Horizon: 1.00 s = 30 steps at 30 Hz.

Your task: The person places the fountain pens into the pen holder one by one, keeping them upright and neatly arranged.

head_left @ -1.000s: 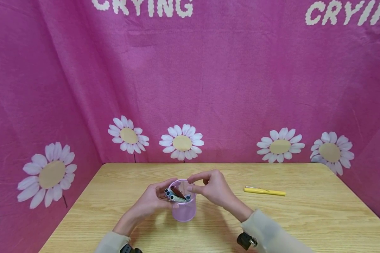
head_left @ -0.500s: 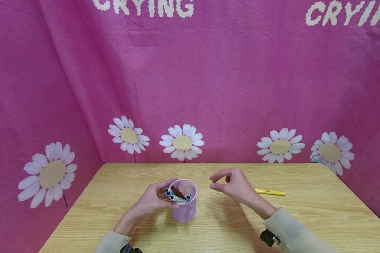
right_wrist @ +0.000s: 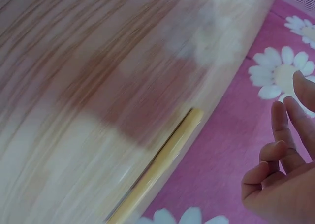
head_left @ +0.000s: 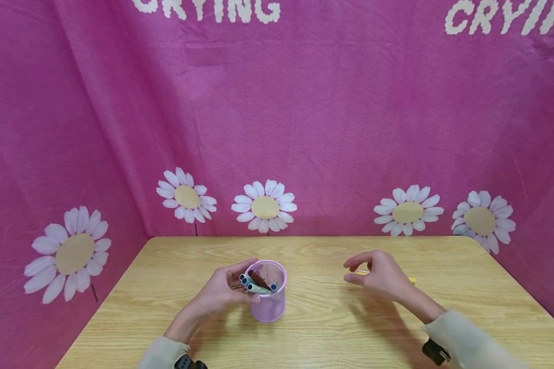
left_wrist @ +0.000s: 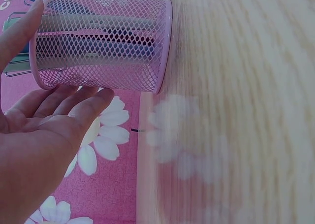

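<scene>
A pink mesh pen cup [head_left: 269, 305] stands upright on the table with several pens [head_left: 260, 287] inside, among them a dark red one. My left hand [head_left: 214, 294] holds the cup from its left side. In the left wrist view the thumb lies at the cup's rim and the fingers touch its mesh wall [left_wrist: 98, 42]. My right hand [head_left: 385, 277] hovers over the table with nothing in it, its thumb and index finger apart. Partly hidden behind it lies a yellow pen [head_left: 412, 281], which the right wrist view shows along most of its length [right_wrist: 162, 160].
The wooden table [head_left: 323, 338] reaches back to a pink cloth [head_left: 332, 128] printed with white daisies and lettering. The same cloth hangs along the left and right sides.
My right hand has left the cup's rim and moved right, to in front of the yellow pen. The left hand and the cup stay in place.
</scene>
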Motion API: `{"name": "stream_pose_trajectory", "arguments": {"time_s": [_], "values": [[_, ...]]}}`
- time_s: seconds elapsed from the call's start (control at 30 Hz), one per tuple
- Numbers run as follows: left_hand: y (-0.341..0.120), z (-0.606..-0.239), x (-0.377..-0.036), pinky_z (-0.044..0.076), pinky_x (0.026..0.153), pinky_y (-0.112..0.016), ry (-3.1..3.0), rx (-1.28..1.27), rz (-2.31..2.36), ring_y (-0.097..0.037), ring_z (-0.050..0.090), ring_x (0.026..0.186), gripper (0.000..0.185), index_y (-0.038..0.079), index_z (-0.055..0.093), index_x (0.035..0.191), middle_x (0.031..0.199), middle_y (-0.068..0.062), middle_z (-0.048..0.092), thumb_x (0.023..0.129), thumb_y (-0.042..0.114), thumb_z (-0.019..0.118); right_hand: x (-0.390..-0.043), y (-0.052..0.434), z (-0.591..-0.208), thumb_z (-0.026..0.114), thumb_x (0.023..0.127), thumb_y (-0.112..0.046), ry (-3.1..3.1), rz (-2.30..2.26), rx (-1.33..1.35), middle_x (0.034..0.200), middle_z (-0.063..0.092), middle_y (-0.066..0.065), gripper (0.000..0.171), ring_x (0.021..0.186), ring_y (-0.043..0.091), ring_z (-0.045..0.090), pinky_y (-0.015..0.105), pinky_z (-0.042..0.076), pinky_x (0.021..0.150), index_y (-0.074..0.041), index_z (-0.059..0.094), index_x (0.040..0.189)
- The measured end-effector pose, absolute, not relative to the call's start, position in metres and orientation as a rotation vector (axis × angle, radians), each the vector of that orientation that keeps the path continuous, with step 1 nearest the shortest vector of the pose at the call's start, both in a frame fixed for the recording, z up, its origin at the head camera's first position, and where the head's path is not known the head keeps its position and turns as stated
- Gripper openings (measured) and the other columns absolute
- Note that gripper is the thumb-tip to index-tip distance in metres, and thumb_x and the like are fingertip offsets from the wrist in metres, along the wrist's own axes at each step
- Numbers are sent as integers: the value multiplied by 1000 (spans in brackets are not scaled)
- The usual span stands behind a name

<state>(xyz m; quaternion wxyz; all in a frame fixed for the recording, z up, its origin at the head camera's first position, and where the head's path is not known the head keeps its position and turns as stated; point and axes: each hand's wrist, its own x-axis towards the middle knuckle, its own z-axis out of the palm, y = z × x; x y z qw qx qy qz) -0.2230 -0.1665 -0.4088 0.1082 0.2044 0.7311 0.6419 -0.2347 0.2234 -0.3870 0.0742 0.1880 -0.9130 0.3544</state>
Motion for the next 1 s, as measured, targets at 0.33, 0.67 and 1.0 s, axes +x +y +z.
{"name": "stream_pose_trajectory", "arguments": {"time_s": [0.33, 0.67, 1.0], "values": [[-167, -409, -223, 54, 103, -33, 2156, 614, 1881, -30, 63, 127, 83, -3, 46, 156, 151, -23, 55, 84, 0, 86, -243, 263, -398, 93, 80, -16, -2756, 914, 687, 90, 74, -5, 28, 89, 21, 63, 31, 45, 73, -9, 83, 105], [-167, -411, -225, 56, 99, -30, 2156, 619, 1885, -29, 65, 122, 85, -5, 44, 156, 147, -24, 58, 83, -1, 87, -256, 294, -408, 94, 78, -20, -2813, 708, 782, 99, 75, -4, 35, 96, 26, 69, 46, 56, 80, -8, 82, 109], [-167, -412, -224, 55, 101, -30, 2149, 615, 1895, -27, 66, 120, 82, -2, 47, 156, 147, -23, 59, 83, -1, 86, -270, 308, -417, 97, 74, -21, -2841, 692, 807, 103, 77, 0, 38, 101, 32, 69, 54, 57, 87, -6, 83, 106]]}}
